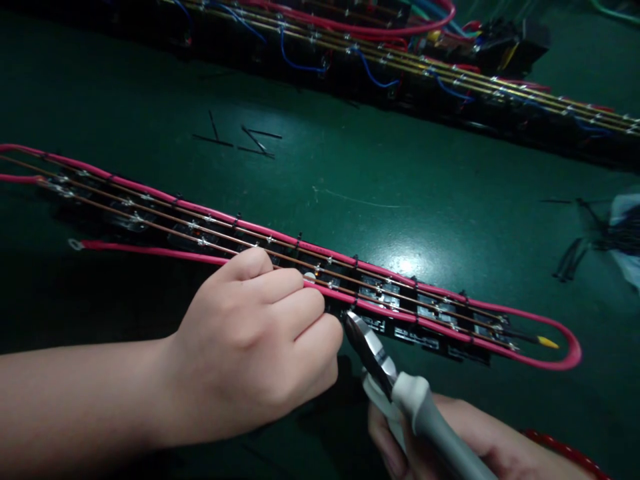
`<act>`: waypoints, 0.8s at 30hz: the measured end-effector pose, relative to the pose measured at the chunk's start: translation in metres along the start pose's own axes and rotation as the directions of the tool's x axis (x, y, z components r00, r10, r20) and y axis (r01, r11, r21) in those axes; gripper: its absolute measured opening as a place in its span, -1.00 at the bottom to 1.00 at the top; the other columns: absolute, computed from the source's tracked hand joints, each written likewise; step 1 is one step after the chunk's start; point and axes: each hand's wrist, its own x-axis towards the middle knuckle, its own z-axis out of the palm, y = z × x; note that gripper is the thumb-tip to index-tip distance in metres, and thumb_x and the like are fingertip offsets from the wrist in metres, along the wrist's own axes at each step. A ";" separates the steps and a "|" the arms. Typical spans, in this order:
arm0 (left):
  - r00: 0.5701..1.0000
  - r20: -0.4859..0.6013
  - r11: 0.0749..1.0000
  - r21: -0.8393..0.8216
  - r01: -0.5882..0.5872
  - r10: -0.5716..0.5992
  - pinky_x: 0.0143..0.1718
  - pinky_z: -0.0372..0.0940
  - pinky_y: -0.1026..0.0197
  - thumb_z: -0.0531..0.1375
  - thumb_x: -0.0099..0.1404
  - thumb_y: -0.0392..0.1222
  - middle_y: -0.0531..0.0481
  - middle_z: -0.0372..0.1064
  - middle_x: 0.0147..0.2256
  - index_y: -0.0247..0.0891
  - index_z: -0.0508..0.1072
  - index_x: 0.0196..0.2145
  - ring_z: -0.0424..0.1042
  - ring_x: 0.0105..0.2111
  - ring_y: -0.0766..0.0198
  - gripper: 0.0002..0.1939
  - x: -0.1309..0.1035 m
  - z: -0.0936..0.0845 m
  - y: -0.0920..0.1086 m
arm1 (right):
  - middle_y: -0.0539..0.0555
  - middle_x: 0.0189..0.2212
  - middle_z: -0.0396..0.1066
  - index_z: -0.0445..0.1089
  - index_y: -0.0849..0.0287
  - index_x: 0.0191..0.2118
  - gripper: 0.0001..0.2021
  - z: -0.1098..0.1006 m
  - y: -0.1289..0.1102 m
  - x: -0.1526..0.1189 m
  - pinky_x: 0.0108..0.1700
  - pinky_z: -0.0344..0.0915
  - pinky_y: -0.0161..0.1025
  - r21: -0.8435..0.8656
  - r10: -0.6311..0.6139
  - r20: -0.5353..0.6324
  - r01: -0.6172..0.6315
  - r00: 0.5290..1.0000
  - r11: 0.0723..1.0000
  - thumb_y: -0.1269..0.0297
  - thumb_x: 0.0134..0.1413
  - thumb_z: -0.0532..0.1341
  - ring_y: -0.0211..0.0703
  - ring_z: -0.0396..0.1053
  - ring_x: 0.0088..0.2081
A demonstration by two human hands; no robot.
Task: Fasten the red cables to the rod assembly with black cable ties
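Observation:
A long, narrow assembly [280, 257] of black parts and copper rods with solder joints lies diagonally on the green surface. Black cable ties bind a thick red wire [230, 217] to it, and the wire loops round its right end. My left hand [265, 333] is closed in a fist over the middle of the assembly; what its fingers grip is hidden. In my right hand [465, 427] are cutting pliers [375, 353] with grey handles. Their jaw tips are beside the lower red wire, close to a cable tie and just right of my left fist.
Another long assembly [350, 47] with brass rods and blue wires runs across the back. Cut black strips [257, 140] lie on the green table [150, 100]. Loose black cable ties spill from a plastic bag [625, 233] at the right. A ring terminal [75, 245] ends one red wire.

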 end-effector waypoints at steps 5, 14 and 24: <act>1.000 0.010 1.000 -0.004 -0.007 0.007 -0.48 -0.05 0.07 0.14 0.32 -0.30 0.09 0.23 -0.64 -0.18 0.25 -0.64 0.16 -0.57 0.21 -0.64 0.001 -0.001 -0.001 | 0.00 -0.41 0.19 0.30 0.21 -0.22 -0.51 0.000 0.000 0.000 -0.46 0.16 -0.37 0.050 -0.015 -0.013 0.016 1.000 0.999 -0.18 0.03 0.26 -0.34 0.10 -0.45; 1.000 0.014 1.000 -0.003 -0.006 0.006 -0.47 -0.06 0.07 0.13 0.32 -0.30 0.09 0.22 -0.64 -0.18 0.23 -0.64 0.16 -0.57 0.22 -0.63 0.002 0.000 -0.001 | -0.02 -0.45 0.14 0.34 0.27 -0.14 -0.46 -0.002 0.006 -0.004 -0.47 0.10 -0.38 0.209 0.017 0.024 -0.021 1.000 0.978 -0.15 0.01 0.27 -0.38 0.04 -0.50; 1.000 0.005 1.000 0.001 -0.001 0.001 -0.48 -0.06 0.07 0.13 0.33 -0.30 0.09 0.22 -0.64 -0.18 0.23 -0.64 0.16 -0.57 0.22 -0.62 0.001 0.000 -0.001 | -0.02 -0.48 0.14 0.36 0.29 -0.20 -0.48 0.003 0.004 -0.001 -0.53 0.11 -0.40 0.162 0.005 -0.033 0.000 0.999 0.987 -0.16 -0.01 0.25 -0.38 0.07 -0.53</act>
